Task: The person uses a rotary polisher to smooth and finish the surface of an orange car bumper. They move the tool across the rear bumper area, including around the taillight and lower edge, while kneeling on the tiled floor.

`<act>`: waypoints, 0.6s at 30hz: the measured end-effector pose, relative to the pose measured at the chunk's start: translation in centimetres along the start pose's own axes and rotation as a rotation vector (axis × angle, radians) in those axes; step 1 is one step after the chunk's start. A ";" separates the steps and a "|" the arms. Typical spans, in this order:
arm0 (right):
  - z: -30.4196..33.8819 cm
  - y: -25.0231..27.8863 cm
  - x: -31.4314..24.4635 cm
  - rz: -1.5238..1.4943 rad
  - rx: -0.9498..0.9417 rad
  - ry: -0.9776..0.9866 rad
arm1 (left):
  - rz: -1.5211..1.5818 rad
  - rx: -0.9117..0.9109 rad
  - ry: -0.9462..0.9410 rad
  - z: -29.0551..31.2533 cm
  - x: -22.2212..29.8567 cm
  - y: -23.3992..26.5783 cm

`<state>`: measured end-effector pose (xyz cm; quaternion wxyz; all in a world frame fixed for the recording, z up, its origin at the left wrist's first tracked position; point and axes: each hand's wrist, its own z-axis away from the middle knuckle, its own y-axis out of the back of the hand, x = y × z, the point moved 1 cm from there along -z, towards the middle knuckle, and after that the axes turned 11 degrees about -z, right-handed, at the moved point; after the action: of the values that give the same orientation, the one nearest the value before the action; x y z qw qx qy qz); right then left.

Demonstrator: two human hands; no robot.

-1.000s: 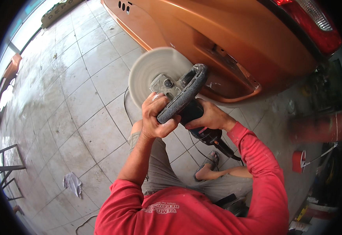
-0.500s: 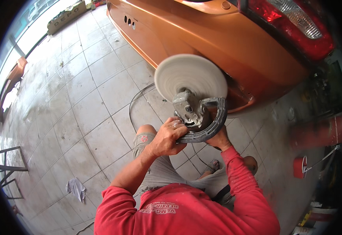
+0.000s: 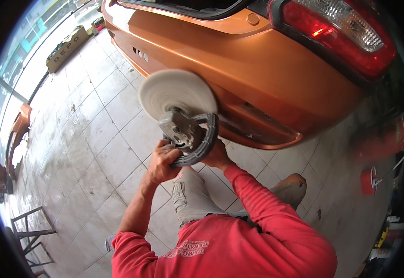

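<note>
My left hand [image 3: 165, 161] is closed round the left end of the black curved handle of a polisher [image 3: 176, 127]. Behind that handle, my right hand [image 3: 216, 155] grips the tool from the other side, its fingers largely hidden. A round, off-white polishing pad [image 3: 176, 92], blurred by spin, tilts up from the polisher's head. The pad's right edge lies against or very close to the lower side of an orange car bumper [image 3: 257, 69]; I cannot tell whether it touches. A recessed slot runs along the bumper to the right of the pad.
A red and clear tail light [image 3: 336, 34] sits above the bumper at the upper right. Tiled floor [image 3: 100, 153] spreads to the left. A cardboard box [image 3: 66, 48] lies far left, and a dark metal stand [image 3: 35, 227] is at lower left. Something red [image 3: 367, 181] stands at right.
Both hands have carried the polisher leftward along the bumper. The view has shifted as well, showing more of the bumper's top and right end. The pad is blurred in both frames.
</note>
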<state>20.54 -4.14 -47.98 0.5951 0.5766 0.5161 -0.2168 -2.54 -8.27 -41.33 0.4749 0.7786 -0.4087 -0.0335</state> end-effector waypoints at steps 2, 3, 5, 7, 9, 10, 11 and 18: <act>-3.7 -1.9 -0.1 -0.063 0.013 0.078 | -0.043 0.008 0.019 -1.2 -1.8 2.0; -5.0 -2.5 0.2 -0.098 0.037 0.099 | -0.053 0.030 0.028 -1.9 -2.4 2.6; -6.0 -3.0 0.4 -0.103 0.076 0.125 | -0.095 0.041 0.040 -2.4 -3.0 3.4; -5.4 -3.2 1.3 -0.035 0.109 0.125 | -0.098 0.037 0.045 -2.3 -2.2 3.0; -3.3 -2.7 1.2 0.026 0.147 0.111 | -0.107 0.038 0.012 -1.5 -0.4 1.3; -1.4 -1.8 0.7 0.056 0.190 0.094 | -0.113 0.018 -0.010 -1.2 1.1 0.2; 0.7 -1.0 -0.1 0.084 0.229 0.083 | -0.113 0.015 -0.022 -0.7 2.6 -1.1; 14.0 0.1 4.5 0.029 0.602 0.061 | -0.116 -0.088 -0.086 0.6 15.1 -8.3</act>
<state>27.43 -15.36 -54.53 0.3846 0.7405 0.4382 -0.3342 12.25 -16.97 -42.95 0.4880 0.7773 -0.3809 -0.1123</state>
